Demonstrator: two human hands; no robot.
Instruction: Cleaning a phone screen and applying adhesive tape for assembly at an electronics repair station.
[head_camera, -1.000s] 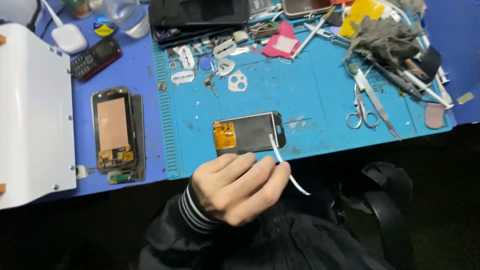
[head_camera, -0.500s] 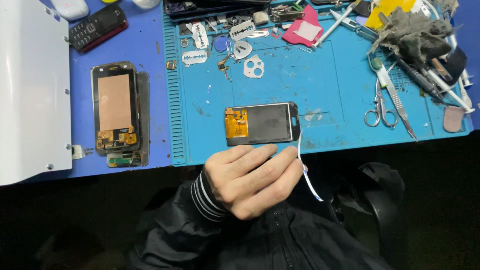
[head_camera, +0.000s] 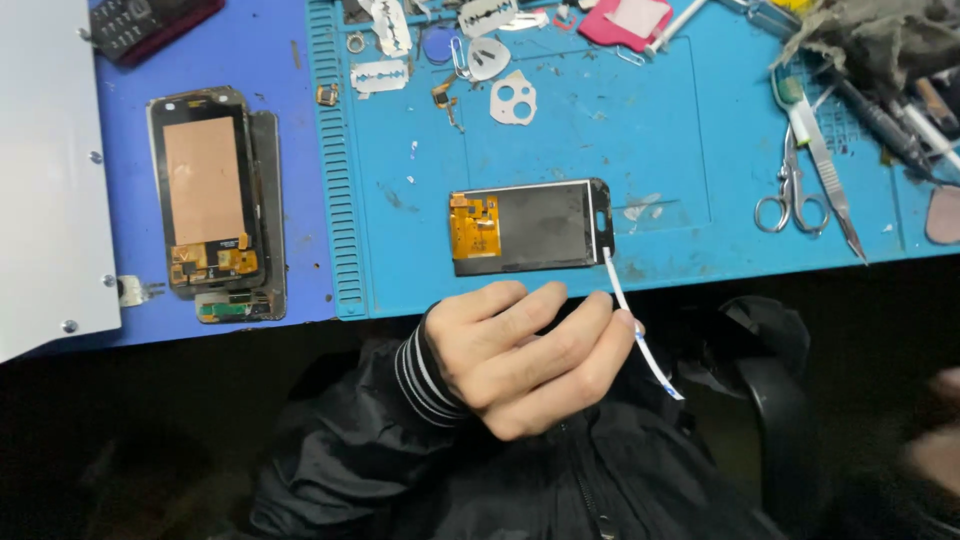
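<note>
The left hand (head_camera: 525, 355) pinches a white strip (head_camera: 640, 330) between its fingertips, fingers closed on it. The strip's far end meets the phone screen panel (head_camera: 530, 227), which lies flat on the blue mat (head_camera: 650, 130) at 12 o'clock of the hand. Scissors (head_camera: 790, 190) rest at 2 o'clock (well apart). The right hand (head_camera: 940, 440) is blurred; its state cannot be told.

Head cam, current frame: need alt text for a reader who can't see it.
A left hand pinches a thin white strip running from the edge of a phone screen assembly lying on a blue repair mat. Another opened phone lies at left; scissors, tweezers and razor blades lie around. The right hand is a blur at the edge.
</note>
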